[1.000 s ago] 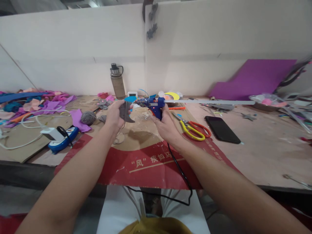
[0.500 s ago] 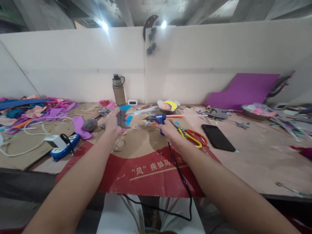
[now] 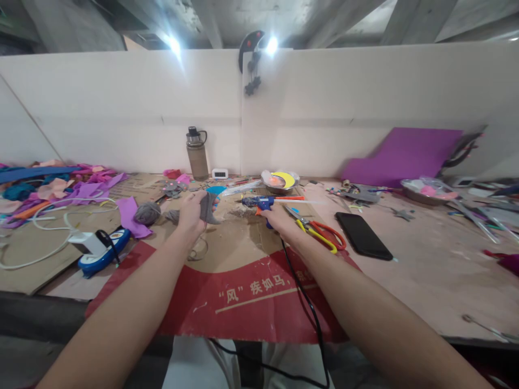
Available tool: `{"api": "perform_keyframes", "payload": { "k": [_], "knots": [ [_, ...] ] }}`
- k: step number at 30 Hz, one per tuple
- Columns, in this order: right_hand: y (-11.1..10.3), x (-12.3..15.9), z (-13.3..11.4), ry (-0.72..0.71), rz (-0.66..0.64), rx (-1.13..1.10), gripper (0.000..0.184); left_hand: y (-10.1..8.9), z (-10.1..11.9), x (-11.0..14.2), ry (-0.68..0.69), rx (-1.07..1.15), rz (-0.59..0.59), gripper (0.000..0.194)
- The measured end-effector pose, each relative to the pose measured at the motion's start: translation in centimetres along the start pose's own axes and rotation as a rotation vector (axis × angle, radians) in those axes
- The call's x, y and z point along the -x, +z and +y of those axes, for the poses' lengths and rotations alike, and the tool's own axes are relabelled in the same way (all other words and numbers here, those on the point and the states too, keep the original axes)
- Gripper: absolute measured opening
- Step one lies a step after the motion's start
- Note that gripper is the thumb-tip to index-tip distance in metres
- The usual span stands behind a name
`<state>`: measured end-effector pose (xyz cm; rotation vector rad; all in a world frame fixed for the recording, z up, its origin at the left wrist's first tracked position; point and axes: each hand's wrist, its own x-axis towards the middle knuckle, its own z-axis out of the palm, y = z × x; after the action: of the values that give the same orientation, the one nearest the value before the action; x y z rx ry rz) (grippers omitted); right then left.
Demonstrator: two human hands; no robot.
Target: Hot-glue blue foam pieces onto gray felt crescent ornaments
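My left hand [image 3: 191, 212] is closed on a grey felt piece [image 3: 208, 208] with a pointed end, over the brown and red cardboard [image 3: 229, 243]. Blue felt [image 3: 216, 190] shows just behind that hand. In my right hand [image 3: 276, 217] is a blue hot glue gun [image 3: 263, 202], its nozzle toward the left and a clear glue stick [image 3: 298, 201] sticking out of its back. The black cord hangs down over the cardboard. To the right of that hand lie scissors [image 3: 324, 235] with red and yellow handles. Grey yarn [image 3: 148, 213] rests left of my left hand.
A bottle [image 3: 197, 156] and a small white clock [image 3: 220, 173] stand by the wall. Behind the glue gun is a metal bowl [image 3: 279, 188] with a yellow crescent. A phone [image 3: 363, 235] lies right. Felt scraps [image 3: 52, 186], a blue power strip [image 3: 104, 254] and white cables occupy the left.
The grey felt piece has turned in my left hand, and less blue felt shows beside it. The glue gun stays in my right hand, shifted slightly. The view has tilted a little.
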<state>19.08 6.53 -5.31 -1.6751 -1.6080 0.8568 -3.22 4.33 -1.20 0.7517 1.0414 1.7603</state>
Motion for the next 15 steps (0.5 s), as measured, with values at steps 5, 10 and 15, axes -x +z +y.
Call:
{"api": "perform_keyframes", "payload": {
  "k": [5,10,15],
  "knots": [
    [-0.2,1.0,-0.7,-0.005,-0.01,0.192,0.028,0.2,-0.4,0.0,0.022,0.016,-0.006,0.008],
    [-0.3,1.9,-0.6,-0.057,0.157,0.411,0.044,0.3,-0.7,0.3,0.094,0.03,-0.072,0.018],
    [-0.2,3.5,-1.8,-0.307,0.374,0.315,0.028,0.8,-0.7,1.3,0.293,-0.12,-0.086,0.016]
  ]
}}
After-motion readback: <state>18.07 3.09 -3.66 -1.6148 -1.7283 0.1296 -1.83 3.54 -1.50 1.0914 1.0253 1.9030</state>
